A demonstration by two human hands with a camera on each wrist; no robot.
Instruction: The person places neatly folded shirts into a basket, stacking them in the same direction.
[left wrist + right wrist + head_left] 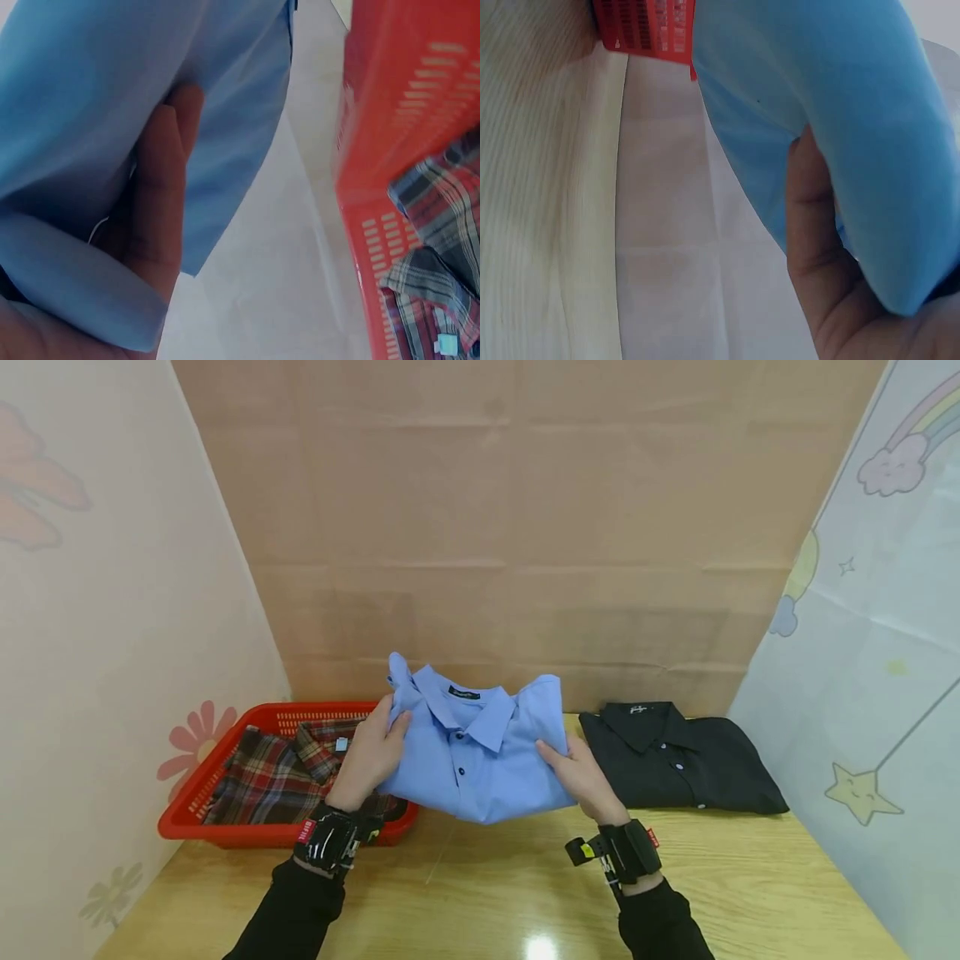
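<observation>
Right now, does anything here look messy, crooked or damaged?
Nothing looks damaged. The blue shirt is folded, held up by the left hand and right hand. Only the plaid shirt lies rumpled in the red basket; the black shirt is neatly folded.

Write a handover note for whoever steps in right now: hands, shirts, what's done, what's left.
Left hand: grips the left edge of the folded blue shirt, thumb on top.
Right hand: grips the shirt's right edge the same way.
The blue shirt is lifted off the wooden table, collar facing up, between the two other garments.
Done: black shirt lies folded on the table to the right; the blue one looks folded.
Left: a plaid shirt lies rumpled in the red basket on the left. The blue shirt probably still needs setting down.
</observation>
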